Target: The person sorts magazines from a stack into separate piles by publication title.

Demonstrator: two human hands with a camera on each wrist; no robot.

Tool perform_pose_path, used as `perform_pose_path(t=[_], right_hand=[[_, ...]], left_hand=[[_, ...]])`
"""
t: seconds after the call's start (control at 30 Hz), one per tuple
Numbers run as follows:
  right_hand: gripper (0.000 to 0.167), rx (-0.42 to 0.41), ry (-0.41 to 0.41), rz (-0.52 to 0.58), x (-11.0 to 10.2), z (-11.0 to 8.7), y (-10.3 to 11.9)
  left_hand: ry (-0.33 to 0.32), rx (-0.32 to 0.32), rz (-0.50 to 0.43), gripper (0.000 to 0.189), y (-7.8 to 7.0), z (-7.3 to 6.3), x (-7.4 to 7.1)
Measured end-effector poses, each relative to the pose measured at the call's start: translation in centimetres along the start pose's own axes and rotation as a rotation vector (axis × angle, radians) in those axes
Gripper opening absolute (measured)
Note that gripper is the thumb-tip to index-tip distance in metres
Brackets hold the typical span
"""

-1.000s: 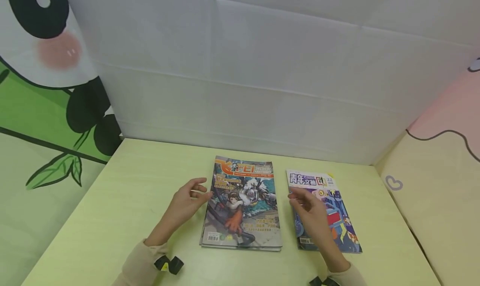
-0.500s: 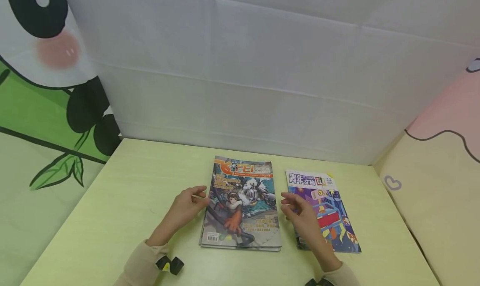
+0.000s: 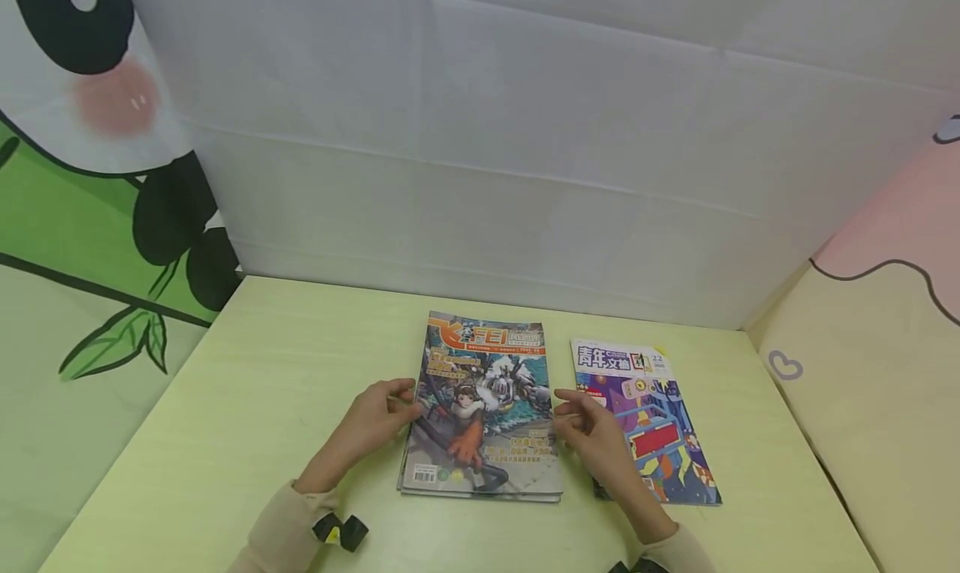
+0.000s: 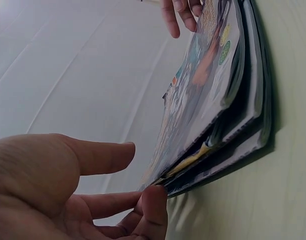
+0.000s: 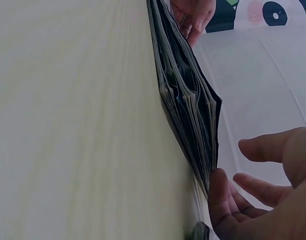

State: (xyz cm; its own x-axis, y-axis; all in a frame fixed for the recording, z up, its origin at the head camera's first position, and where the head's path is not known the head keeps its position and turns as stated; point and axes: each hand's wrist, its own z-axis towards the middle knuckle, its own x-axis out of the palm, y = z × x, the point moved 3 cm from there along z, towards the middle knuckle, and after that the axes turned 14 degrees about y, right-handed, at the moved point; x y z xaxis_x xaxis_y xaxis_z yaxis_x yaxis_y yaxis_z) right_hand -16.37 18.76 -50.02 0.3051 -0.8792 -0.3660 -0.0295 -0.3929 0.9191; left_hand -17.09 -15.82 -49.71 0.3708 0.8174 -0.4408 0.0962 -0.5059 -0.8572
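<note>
A stack of magazines (image 3: 487,389) lies on the table, its top cover showing a figure with an orange glove under an orange title. At its left edge is my left hand (image 3: 369,423); in the left wrist view the fingertips (image 4: 155,200) touch the stack's side, and the thumb stays apart above. My right hand (image 3: 600,444) is at the opposite edge, with fingertips (image 5: 219,185) against the page sides and the thumb off the cover. Neither hand is curled round the stack. A second magazine (image 3: 660,423), purple and blue, lies to the right, partly behind the right hand.
The pale yellow table (image 3: 285,348) meets a white cloth wall (image 3: 487,181) at the back. Printed panels stand at the sides, a panda and leaves (image 3: 142,339) on the left, pink and cream (image 3: 885,373) on the right.
My right hand has moved left from over the purple magazine to the stack's right edge. The left hand has shifted slightly down along the left edge. The magazines appear to stay put.
</note>
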Motion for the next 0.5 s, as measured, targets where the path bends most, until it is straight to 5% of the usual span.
perform_pose_path(t=[0.5], right_hand=[[0.057,0.02,0.046,-0.031,0.36,0.15,-0.15]], left_hand=[[0.013,0.013,-0.012,0.056,-0.47,-0.23,0.3]])
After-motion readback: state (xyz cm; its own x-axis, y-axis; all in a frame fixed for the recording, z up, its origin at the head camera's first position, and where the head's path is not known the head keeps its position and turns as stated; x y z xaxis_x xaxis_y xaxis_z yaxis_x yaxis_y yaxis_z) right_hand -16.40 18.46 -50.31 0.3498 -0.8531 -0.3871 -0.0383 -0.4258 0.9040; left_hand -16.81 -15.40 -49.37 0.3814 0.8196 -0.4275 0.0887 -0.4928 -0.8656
